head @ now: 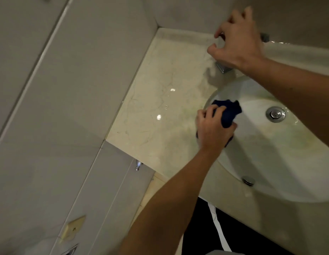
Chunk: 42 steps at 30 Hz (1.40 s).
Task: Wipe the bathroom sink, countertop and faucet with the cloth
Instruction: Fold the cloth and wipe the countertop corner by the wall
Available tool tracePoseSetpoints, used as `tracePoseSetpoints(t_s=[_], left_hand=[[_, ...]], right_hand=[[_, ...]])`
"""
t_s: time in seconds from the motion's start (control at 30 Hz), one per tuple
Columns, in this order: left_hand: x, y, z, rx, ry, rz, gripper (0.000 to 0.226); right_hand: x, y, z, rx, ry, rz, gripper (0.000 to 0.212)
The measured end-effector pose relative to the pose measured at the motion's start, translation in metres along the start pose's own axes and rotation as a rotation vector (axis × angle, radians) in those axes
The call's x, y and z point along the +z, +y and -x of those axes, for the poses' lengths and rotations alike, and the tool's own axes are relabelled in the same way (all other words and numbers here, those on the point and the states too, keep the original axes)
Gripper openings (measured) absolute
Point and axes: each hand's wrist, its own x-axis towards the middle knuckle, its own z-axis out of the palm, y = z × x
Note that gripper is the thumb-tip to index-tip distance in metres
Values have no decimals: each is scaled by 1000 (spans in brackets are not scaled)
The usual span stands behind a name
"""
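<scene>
Left hand [213,127], bunched dark-blue cloth [229,112]

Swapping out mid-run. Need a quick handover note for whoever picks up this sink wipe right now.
Left hand: grips the bunched dark blue cloth at the left rim of the sink basin.
Right hand: reaching over the chrome faucet fitting by the back ledge, fingers curled; the hand hides any contact.
Marble countertop: glossy left of the basin; whether it has been wiped cannot be told.
Basin: yellowish staining shows on its wall around the drain stopper.
Done: nothing confirmable.
Left: probably the basin, faucet and countertop.
</scene>
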Motion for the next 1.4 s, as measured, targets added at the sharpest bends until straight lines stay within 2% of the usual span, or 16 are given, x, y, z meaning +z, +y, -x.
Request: tracePoseSetpoints(t_s=[0.07,0.13,0.2,0.3,0.4,0.47,0.53,0.63,0.7,0.87,1.13,1.23,1.33,1.4], left_hand=[[1,20,-4,10,27,109,47],[-9,23,-6,-70,38,226,48],[-29,5,-7,-131,75,309,47],[-77,-45,-12,-191,141,304,40],[-131,-110,-18,-249,145,206,34],[-156,-165,-22,-325,161,91,40],[-171,-212,-26,-406,107,-26,53],[-177,-249,-23,-412,-53,-212,65],[-172,-253,-18,-398,-48,-258,63],[-137,-209,23,-434,49,-141,54],[-61,-66,114,-379,105,-122,56],[-31,-5,128,-378,32,-83,58],[-3,47,122,-168,-99,-5,53],[8,68,110,-92,-171,95,54]], right_hand=[[-1,1,0,7,7,-26,53],[-2,2,0,8,11,-33,52],[-2,2,0,9,13,-37,52],[-3,1,-1,18,6,-44,52],[-2,1,-2,18,3,-38,54],[-1,1,-2,17,4,-29,54],[1,2,-3,15,2,-4,54],[3,1,-3,14,-6,17,57],[5,1,-2,19,-6,19,58],[5,-1,2,34,-6,22,57],[-1,-5,6,45,-16,24,58],[-2,-6,7,55,-10,8,58],[-3,-7,7,63,-7,4,57],[-5,-6,6,54,-8,16,56]])
